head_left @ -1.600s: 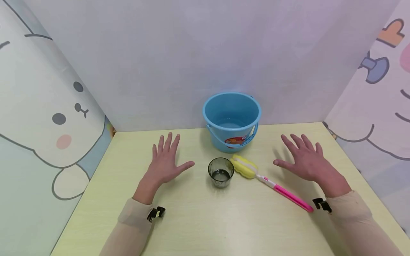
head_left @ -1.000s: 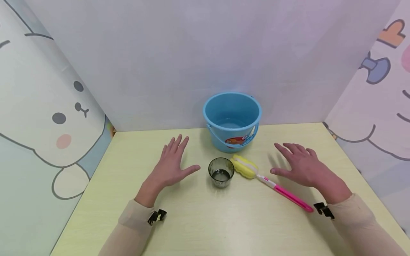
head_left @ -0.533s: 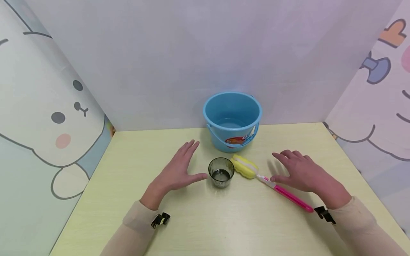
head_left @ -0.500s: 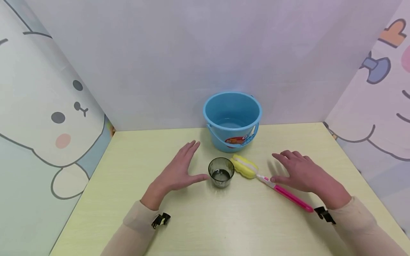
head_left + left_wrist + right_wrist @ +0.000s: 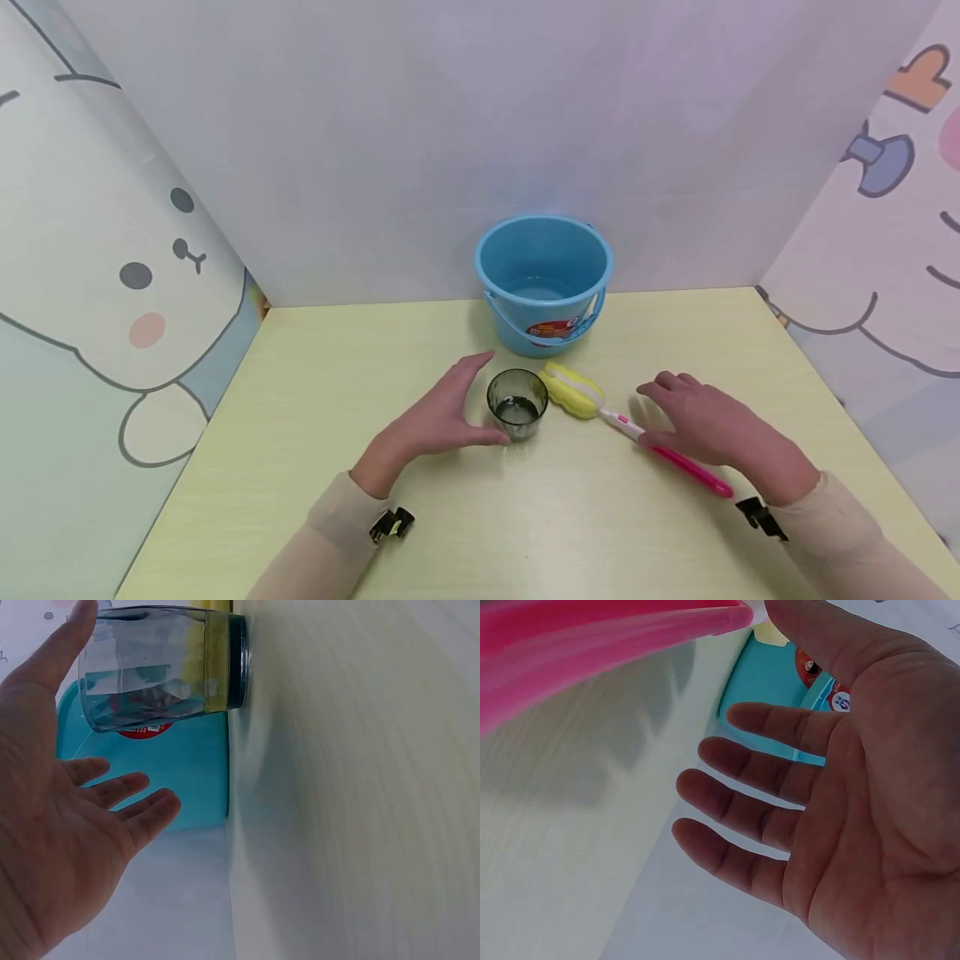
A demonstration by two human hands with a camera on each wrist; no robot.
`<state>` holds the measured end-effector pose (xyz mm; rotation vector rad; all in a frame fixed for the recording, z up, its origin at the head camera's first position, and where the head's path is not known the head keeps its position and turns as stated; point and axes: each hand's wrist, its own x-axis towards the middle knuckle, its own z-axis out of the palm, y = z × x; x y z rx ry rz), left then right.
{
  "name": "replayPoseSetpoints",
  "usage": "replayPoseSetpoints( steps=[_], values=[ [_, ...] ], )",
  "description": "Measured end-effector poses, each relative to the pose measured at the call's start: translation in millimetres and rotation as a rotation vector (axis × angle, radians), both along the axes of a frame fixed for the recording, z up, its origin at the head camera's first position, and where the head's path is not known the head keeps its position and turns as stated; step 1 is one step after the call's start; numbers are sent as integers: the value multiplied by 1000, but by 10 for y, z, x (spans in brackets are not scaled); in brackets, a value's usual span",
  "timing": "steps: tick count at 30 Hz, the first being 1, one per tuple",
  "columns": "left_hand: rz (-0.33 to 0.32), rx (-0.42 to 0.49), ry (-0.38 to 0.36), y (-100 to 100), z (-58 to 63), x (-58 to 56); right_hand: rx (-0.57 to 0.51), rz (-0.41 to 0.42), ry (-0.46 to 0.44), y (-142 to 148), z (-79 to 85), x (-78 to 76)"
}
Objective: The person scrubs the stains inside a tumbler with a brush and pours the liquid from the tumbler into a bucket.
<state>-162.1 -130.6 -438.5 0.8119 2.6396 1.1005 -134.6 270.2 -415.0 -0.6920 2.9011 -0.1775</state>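
A smoky grey glass cup (image 5: 517,406) stands upright near the middle of the table. To its left is my left hand (image 5: 442,417), thumb and fingers spread wide around the cup's near side, holding nothing. In the left wrist view the glass cup (image 5: 157,667) shows beyond the thumb, apart from the four-finger side. A sponge bottle brush with a yellow head (image 5: 573,390) and pink handle lies right of the cup. Over its handle hovers my right hand (image 5: 708,425), fingers loosely bent and parted. The right wrist view has the pink handle (image 5: 615,652) beside the thumb, the palm bare.
Behind the cup stands a blue bucket (image 5: 543,321) with its handle hanging down in front, close to the pale back wall (image 5: 375,167). The light wooden table (image 5: 570,525) carries these things. Cartoon-printed panels (image 5: 97,250) rise at both sides.
My left hand has moved right to the cup, its thumb now in front of it. My right hand has come nearer and lower over the brush handle, fingers bending more. The objects stay put.
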Motion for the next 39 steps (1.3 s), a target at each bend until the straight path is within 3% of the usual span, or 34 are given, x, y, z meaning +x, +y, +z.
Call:
replayPoseSetpoints(
  steps=[10,23,33,39],
  values=[
    [-19,45,-63,160,-33,16,-4,10,-83,-2,-60,39],
    [14,111,-137,248,-91,12,-57,47,-137,1,-133,69],
    [11,175,-171,220,-145,-1,-128,120,-23,11,-194,85],
    [8,191,-182,214,-150,4,-141,109,-8,16,-207,72]
  ],
)
